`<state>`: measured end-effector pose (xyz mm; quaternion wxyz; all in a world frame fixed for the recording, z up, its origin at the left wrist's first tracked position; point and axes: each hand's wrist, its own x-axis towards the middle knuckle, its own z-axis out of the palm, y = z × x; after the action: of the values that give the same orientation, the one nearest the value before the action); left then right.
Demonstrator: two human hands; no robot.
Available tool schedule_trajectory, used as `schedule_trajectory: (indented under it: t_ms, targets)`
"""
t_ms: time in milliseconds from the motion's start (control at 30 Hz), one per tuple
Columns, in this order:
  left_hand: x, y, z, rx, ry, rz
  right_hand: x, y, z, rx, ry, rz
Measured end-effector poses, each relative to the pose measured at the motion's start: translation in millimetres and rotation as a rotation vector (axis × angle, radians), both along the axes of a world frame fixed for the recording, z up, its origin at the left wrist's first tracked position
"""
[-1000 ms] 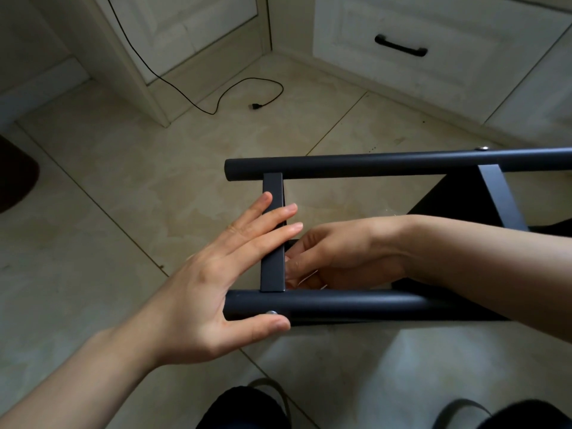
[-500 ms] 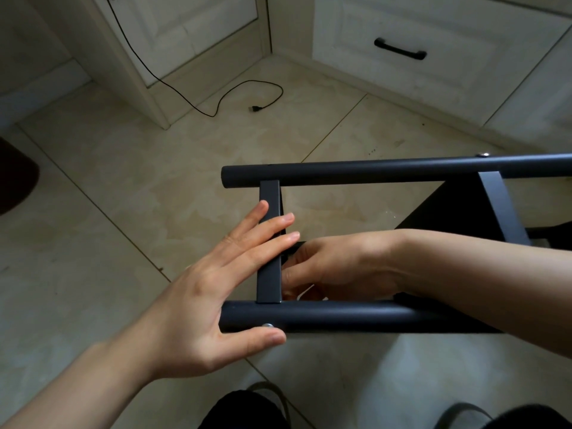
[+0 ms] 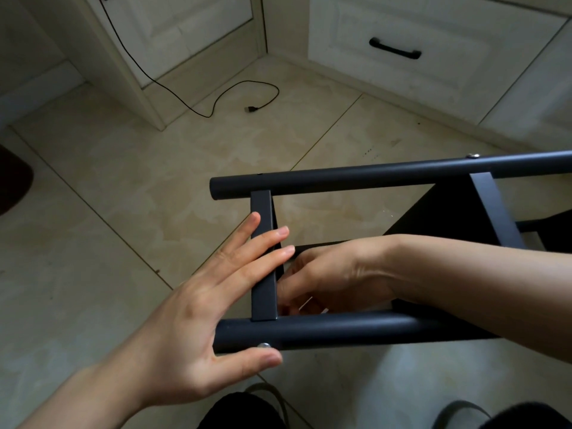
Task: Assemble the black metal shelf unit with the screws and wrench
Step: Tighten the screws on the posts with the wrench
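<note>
The black metal shelf frame [image 3: 356, 178] lies on its side in front of me, two round tubes joined by flat crossbars. My left hand [image 3: 198, 311] lies open against the end crossbar [image 3: 263, 292], fingers straight across it and thumb under the near tube [image 3: 340, 329]. A silver screw head [image 3: 264, 345] sits in the near tube just above my thumb. My right hand [image 3: 334, 274] reaches inside the frame behind the crossbar, fingers curled round a thin silvery tool [image 3: 306, 305], mostly hidden. A second screw [image 3: 472, 155] shows on the far tube.
White cabinets stand at the back, one drawer with a black handle [image 3: 394, 52]. A black cable [image 3: 216, 97] trails over the beige tile floor [image 3: 123, 196]. A dark mat [image 3: 12, 181] lies at the left edge. My dark shoes [image 3: 241, 410] show at the bottom.
The frame and both hands have drifted slightly lower in view. My right hand's fingers shifted a little behind the crossbar; my left hand keeps the same hold.
</note>
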<state>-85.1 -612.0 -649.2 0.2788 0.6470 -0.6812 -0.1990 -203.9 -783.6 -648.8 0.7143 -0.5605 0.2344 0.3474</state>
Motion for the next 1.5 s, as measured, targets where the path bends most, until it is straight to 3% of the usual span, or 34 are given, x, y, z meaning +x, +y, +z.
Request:
schedule_trajectory:
  t_ms: [1500]
  targets:
    - [-2,0,0,-0.017,0.005,0.012,-3,-7,4,-0.019,0.014,0.021]
